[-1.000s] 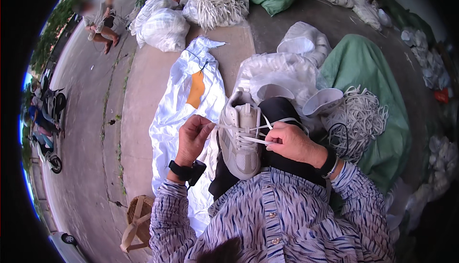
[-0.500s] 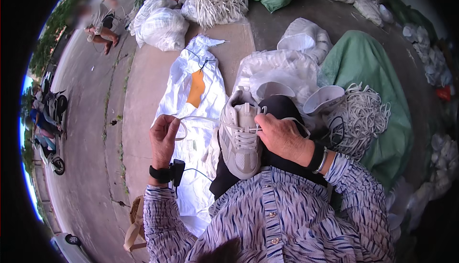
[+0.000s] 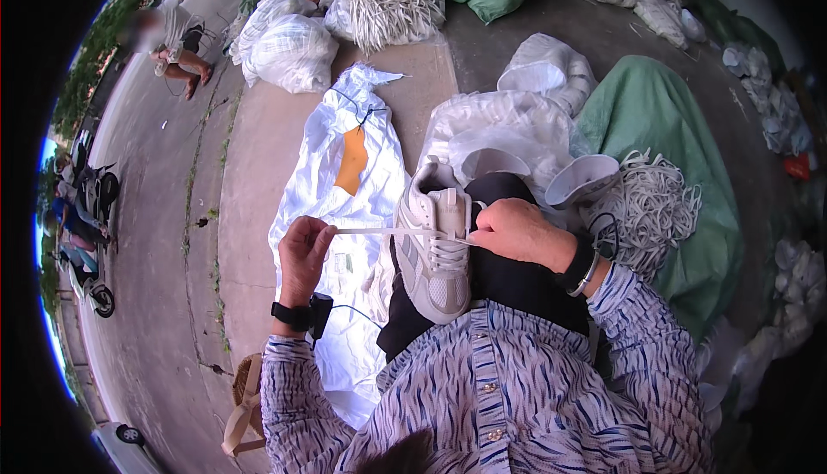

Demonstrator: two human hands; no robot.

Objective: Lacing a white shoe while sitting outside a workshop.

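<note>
A light grey and beige sneaker [image 3: 431, 280] rests on my lap, its toe pointing toward me. Left of it, my left hand [image 3: 303, 254] pinches one stretch of a pale flat shoelace [image 3: 370, 231], which runs straight and taut to the upper eyelets. My right hand [image 3: 524, 237] is closed just right of the shoe's tongue, fingertips gripping the lace on that side; the rest of that end is hidden by the hand. Lower down, rows of lacing cross the front of the sneaker.
A heap of loose white laces [image 3: 650, 216] lies on a green sack [image 3: 711, 250] to my right. Ahead are clear plastic bags [image 3: 500, 125]; a white sheet [image 3: 345, 190] with an orange piece [image 3: 351, 162] spreads at left. A person [image 3: 177, 39] stands far left near parked motorbikes [image 3: 99, 198].
The lace on the left was looped and slack and is now pulled straight. My right hand has shifted slightly right, away from the shoe. My left hand has turned a little.
</note>
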